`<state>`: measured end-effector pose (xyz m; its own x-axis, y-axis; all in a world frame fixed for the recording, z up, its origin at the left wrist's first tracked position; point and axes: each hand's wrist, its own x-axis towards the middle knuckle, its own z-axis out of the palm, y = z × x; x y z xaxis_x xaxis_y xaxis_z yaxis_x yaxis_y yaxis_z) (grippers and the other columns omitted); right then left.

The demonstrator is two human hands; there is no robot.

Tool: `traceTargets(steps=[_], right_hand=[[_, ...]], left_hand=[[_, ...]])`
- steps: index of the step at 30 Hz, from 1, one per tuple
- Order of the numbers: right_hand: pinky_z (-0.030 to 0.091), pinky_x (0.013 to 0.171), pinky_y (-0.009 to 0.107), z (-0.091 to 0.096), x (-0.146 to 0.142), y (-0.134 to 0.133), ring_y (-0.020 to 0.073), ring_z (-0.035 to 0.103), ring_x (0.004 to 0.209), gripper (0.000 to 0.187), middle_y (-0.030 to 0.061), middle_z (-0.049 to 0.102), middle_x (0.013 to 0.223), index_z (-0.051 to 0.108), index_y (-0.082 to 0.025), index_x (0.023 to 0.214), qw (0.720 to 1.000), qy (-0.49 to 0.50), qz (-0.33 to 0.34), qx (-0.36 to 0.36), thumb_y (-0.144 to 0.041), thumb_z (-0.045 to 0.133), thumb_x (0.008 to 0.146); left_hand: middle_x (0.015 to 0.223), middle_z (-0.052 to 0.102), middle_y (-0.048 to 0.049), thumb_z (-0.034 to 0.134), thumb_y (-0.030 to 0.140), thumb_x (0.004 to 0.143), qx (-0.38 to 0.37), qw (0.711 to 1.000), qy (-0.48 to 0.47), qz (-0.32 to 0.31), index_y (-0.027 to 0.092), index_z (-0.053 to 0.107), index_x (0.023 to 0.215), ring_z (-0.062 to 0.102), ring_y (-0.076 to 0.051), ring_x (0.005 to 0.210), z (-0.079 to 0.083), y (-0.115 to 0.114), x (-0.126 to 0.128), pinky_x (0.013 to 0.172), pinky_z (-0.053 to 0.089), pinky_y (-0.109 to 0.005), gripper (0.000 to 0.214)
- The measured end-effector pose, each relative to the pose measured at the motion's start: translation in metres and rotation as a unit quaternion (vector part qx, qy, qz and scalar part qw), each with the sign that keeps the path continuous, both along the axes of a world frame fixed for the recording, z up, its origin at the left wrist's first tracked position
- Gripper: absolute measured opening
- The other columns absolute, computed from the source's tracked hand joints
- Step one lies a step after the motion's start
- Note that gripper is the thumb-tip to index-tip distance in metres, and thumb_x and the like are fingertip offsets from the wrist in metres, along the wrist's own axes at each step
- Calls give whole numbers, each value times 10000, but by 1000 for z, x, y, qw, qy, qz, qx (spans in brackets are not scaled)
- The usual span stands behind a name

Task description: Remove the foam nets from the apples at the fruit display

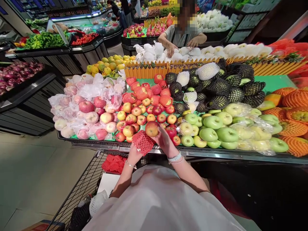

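Note:
My right hand (165, 141) holds a red-and-yellow apple (152, 129) between thumb and fingers, just above the front of the apple display. Close on its left, my left hand (136, 153) is inside or behind a red foam net sleeve (143, 142), which covers most of its fingers. The net's upper edge is right beside the apple; whether they touch I cannot tell. Below my hands lie loose red-and-yellow apples (131, 119), and behind them several apples in red nets (141, 93).
Bagged pink apples (86, 106) lie left; green apples (209, 134) and dark-netted avocado-like fruit (218, 89) lie right. A wire cart (81, 183) at my lower left carries a pile of red nets (114, 163). Across the stand, a person's hands (172, 49) are among white-wrapped fruit.

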<state>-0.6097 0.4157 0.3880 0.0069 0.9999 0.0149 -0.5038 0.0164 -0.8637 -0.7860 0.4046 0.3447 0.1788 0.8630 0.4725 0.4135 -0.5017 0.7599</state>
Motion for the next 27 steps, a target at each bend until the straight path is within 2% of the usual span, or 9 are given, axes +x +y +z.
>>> traceTargets(steps=[2,4,8,10,13,17,19,22,27], right_hand=[[569,889,402,-6,-4,-8,234,629,1098,487,79,600,1238,430,-266,1268,999,23,-9,-26,-411,581,828],[545,924,386,-11,-8,-13,214,635,1049,559,71,607,1155,410,-263,1273,999,-1,-35,-29,-378,643,779],[515,942,355,-16,-14,-24,189,620,972,598,56,592,1060,373,-251,1313,994,-85,-71,6,-391,635,794],[506,948,350,-16,-15,-31,191,609,994,518,68,580,1106,402,-246,1289,991,-109,-75,28,-415,586,835],[459,1014,344,-16,-17,-42,197,561,1122,366,84,553,1218,467,-236,1227,988,-131,-62,59,-407,492,905],[506,931,320,-24,-21,-54,187,576,1084,369,76,502,1268,461,-253,1184,989,-122,-51,59,-334,602,854],[510,910,318,-31,-22,-56,183,573,1069,296,73,486,1237,485,-242,1085,988,-127,-70,60,-312,627,835],[480,939,327,-37,-17,-53,194,534,1109,176,79,480,1168,526,-217,955,976,-186,-88,77,-310,618,838],[415,977,365,-29,-3,-51,210,508,1093,128,74,489,1118,581,-212,886,956,-251,-89,120,-293,654,819]], left_hand=[[1267,620,-132,746,389,732,60,996,62,-22,210,588,1246,541,-330,1231,1,-2,2,1068,412,-572,567],[1284,601,-141,706,348,776,116,985,120,-33,208,559,1277,509,-324,1266,0,-2,5,1091,377,-567,541],[1326,546,-165,673,265,788,149,975,160,-33,193,535,1291,426,-344,1330,-4,-2,14,1103,337,-577,526],[1315,542,-171,667,238,779,130,980,152,-15,178,529,1285,445,-336,1309,-6,-1,19,1080,378,-545,528],[1194,596,-156,711,270,730,71,991,105,51,157,568,1193,541,-321,1182,-9,-1,23,1020,436,-513,497],[1042,614,-122,792,360,615,-37,991,-10,128,140,576,1061,595,-303,1026,-12,-1,26,931,480,-499,542],[1045,601,-104,808,372,576,-74,986,-61,137,150,552,1067,587,-289,1034,-12,-1,30,961,458,-494,596],[1066,588,-86,811,366,551,-103,978,-116,137,166,515,1077,577,-268,1058,-7,-3,37,1001,432,-463,636],[1028,619,-85,791,364,558,-125,968,-183,119,166,498,1066,615,-231,928,7,-8,49,904,492,-404,619]])
